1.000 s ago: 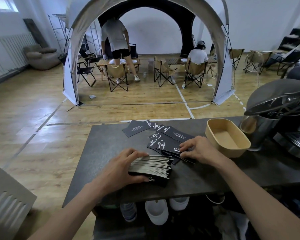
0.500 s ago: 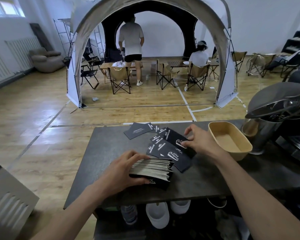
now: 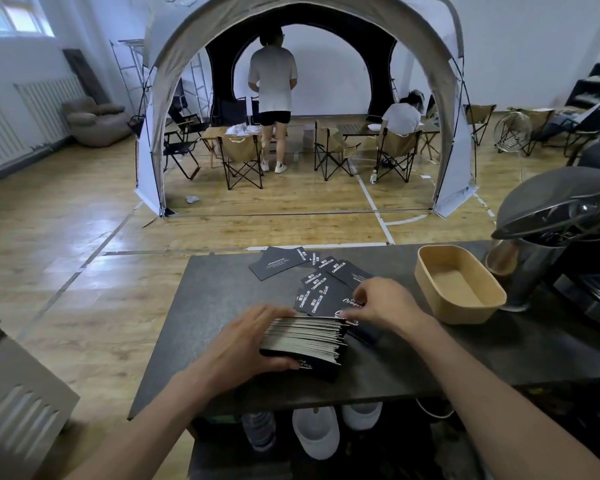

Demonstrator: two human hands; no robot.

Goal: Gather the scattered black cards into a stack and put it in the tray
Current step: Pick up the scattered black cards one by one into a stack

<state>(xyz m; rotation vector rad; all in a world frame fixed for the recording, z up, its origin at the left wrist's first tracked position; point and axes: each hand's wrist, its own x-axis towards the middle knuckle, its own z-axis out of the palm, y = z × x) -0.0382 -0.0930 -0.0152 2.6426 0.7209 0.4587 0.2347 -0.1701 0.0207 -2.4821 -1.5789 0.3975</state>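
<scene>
Dark table (image 3: 222, 306), hands (image 3: 246, 341) hiding stack's (image 3: 305, 337) left end, blurred card print.

Left hand (image 3: 243, 344) grips card stack (image 3: 305, 336) (tray (image 3: 459, 284) beside).

Single head-worn wide-angle view, looking forward and down over dark counter (image 3: 222, 306), close to it. Tent (image 3: 302, 36) across upper frame; edges probably bowed by lens.

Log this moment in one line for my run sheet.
left hand holding stack | right hand on loose cards | tray empty
</scene>
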